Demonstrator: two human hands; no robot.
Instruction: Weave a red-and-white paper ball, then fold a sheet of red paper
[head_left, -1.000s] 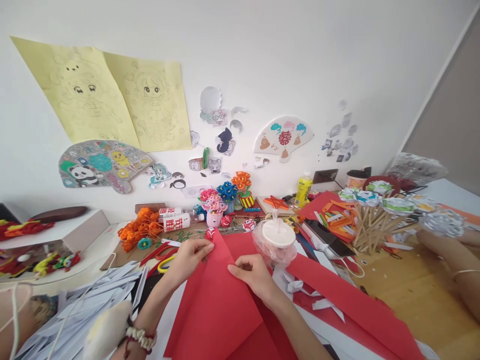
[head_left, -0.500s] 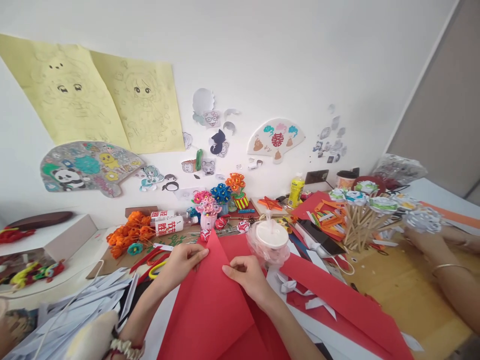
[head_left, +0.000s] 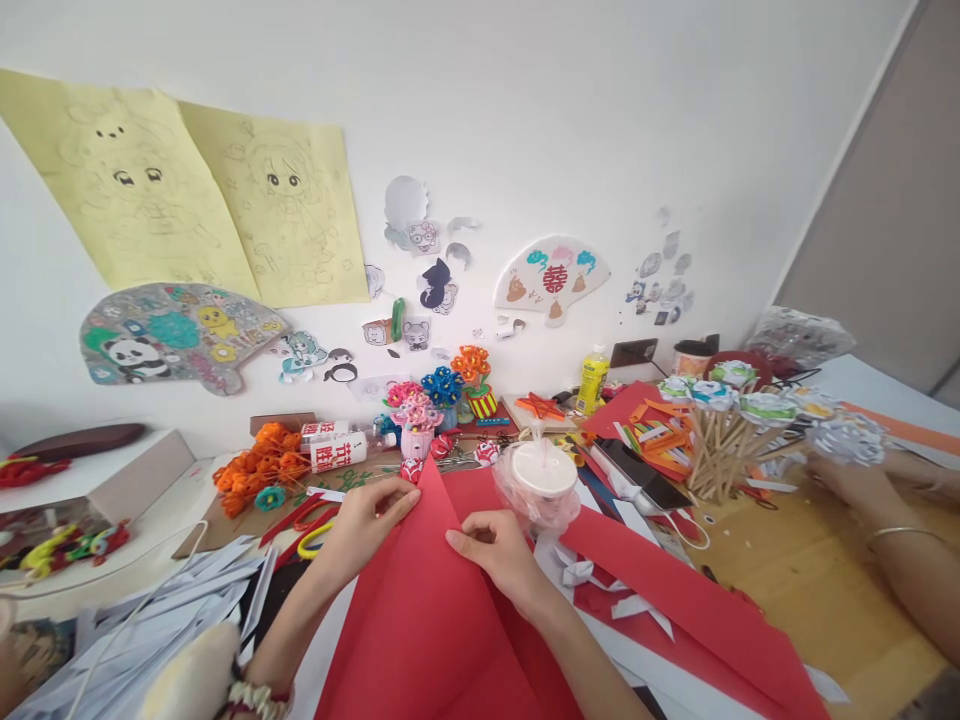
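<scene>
A large sheet of red paper [head_left: 427, 610] lies folded to a point in front of me. My left hand [head_left: 367, 525] pinches its left edge just below the tip, fingers closed on the paper. My right hand [head_left: 491, 555] presses and pinches the fold on the right side of the flap. A white lidded cup in a clear plastic bag [head_left: 541, 482] stands just beyond my right hand.
Another person's hands [head_left: 855, 480] work at the right beside paper flowers on sticks [head_left: 739, 425]. White paper strips [head_left: 172, 610] pile at the left. Orange paper flowers [head_left: 262, 465], a bottle [head_left: 345, 450], a yellow bottle [head_left: 591, 380] and small crafts line the wall.
The view shifted slightly left, then held. My hands stay on the red paper, the left fingers sliding a little toward the tip.
</scene>
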